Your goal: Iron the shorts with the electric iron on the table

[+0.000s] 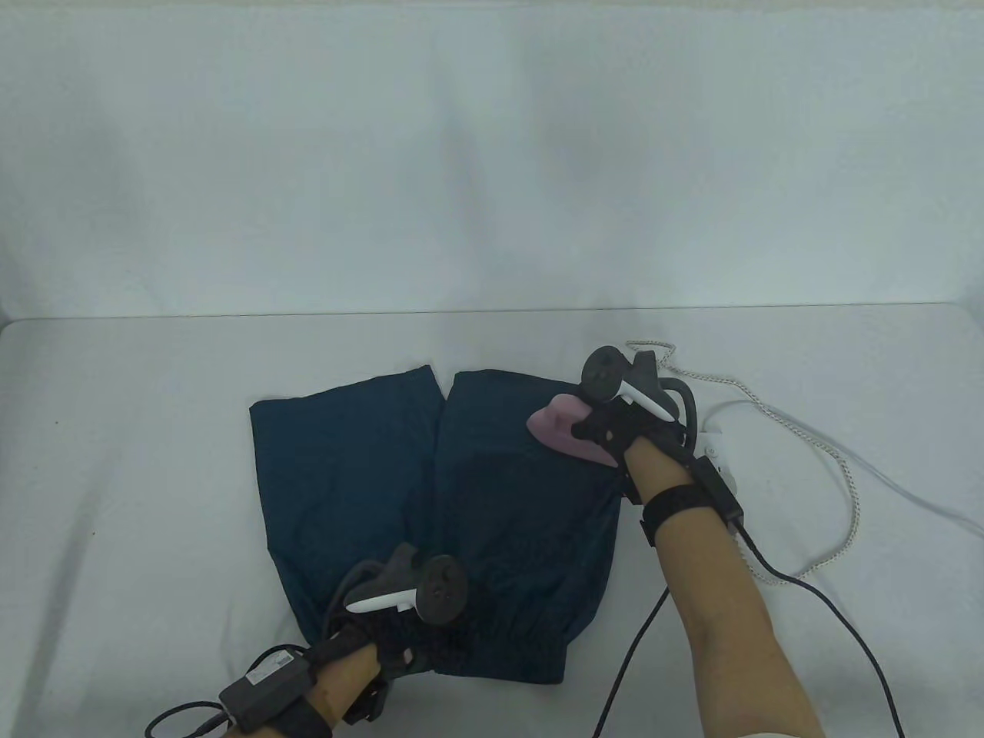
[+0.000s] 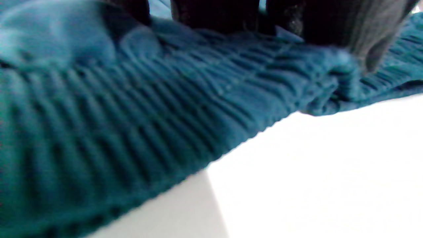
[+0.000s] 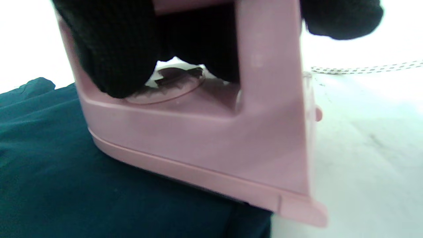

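The table [image 1: 154, 400], covered in white cloth, carries the dark teal shorts [image 1: 369, 477], spread flat with the legs pointing away from the person and the elastic waistband [image 2: 138, 125] at the near edge. The pink iron [image 1: 565, 430] sits soleplate-down on the far right corner of the shorts, its heel overhanging the fabric edge toward the bare table. The right hand [image 1: 615, 423] grips the iron: gloved fingers [image 3: 112, 56] wrap through the handle opening. A speckled white cord [image 1: 815, 446] trails on the table to the right of that grip. The left hand [image 1: 384, 630] rests on the waistband, fingers [image 2: 214, 13] laid on the gathered fabric; whether they are flat or pinching cannot be told.
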Motion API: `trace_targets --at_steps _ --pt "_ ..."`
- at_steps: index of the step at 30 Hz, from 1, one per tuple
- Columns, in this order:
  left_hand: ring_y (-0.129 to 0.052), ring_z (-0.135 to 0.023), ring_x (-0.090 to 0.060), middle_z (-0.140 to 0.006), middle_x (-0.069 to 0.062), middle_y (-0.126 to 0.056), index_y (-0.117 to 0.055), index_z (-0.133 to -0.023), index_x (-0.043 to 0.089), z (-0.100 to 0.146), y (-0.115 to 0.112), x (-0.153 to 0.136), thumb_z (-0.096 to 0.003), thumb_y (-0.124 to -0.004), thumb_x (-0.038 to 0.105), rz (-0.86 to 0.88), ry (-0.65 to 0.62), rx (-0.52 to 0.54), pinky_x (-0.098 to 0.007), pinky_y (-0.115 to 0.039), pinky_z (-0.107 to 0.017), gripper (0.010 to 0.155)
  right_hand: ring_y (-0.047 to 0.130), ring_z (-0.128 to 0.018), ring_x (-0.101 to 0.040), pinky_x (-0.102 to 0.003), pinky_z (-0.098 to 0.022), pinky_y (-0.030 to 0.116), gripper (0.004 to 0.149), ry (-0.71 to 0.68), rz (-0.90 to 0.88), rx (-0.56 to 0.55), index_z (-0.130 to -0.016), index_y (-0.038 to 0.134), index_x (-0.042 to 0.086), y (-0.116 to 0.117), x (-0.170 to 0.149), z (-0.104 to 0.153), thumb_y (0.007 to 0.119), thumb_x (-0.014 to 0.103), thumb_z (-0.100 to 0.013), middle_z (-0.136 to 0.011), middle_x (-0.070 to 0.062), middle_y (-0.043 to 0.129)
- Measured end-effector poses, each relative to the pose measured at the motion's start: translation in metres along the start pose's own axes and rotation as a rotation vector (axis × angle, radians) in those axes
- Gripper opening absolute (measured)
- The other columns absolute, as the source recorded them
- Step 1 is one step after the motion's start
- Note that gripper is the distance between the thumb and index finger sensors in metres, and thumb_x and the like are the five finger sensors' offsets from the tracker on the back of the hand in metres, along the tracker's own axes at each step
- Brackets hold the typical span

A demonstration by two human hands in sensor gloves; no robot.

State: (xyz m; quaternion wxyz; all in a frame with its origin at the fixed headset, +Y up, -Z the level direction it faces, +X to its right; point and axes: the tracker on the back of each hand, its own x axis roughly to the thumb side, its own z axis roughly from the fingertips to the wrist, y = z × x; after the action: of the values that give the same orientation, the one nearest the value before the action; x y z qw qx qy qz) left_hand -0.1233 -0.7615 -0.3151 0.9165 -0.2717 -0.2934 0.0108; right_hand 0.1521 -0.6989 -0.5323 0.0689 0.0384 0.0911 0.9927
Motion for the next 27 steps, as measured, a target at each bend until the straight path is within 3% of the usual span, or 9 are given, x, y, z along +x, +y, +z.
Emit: trace_targets --at_steps 8,27 --pt "-0.059 -0.092 -0.019 -0.108 0.01 -0.049 -0.05 -0.107 0.046 0.0 0.0 0.0 -0.0437 -0.082 0.057 0.0 0.0 0.0 -0.06 -0.048 -0.076 0.072 0.097 -0.058 -0.01 -0.045 -0.036 0.084 0.057 -0.035 -0.007 -0.01 -0.089 0.074 0.033 0.003 0.018 -0.004 0.096 0.049 -0.039 -0.077 0.01 0.087" --pt "-0.059 -0.092 -0.019 -0.109 0.01 -0.049 -0.05 -0.107 0.046 0.0 0.0 0.0 -0.0436 -0.082 0.057 0.003 0.0 -0.002 -0.06 -0.048 -0.076 0.072 0.097 -0.058 -0.01 -0.044 -0.034 0.084 0.057 -0.214 -0.007 -0.018 -0.09 0.074 0.033 0.015 0.128 -0.014 0.096 0.05 -0.039 -0.077 0.01 0.087"
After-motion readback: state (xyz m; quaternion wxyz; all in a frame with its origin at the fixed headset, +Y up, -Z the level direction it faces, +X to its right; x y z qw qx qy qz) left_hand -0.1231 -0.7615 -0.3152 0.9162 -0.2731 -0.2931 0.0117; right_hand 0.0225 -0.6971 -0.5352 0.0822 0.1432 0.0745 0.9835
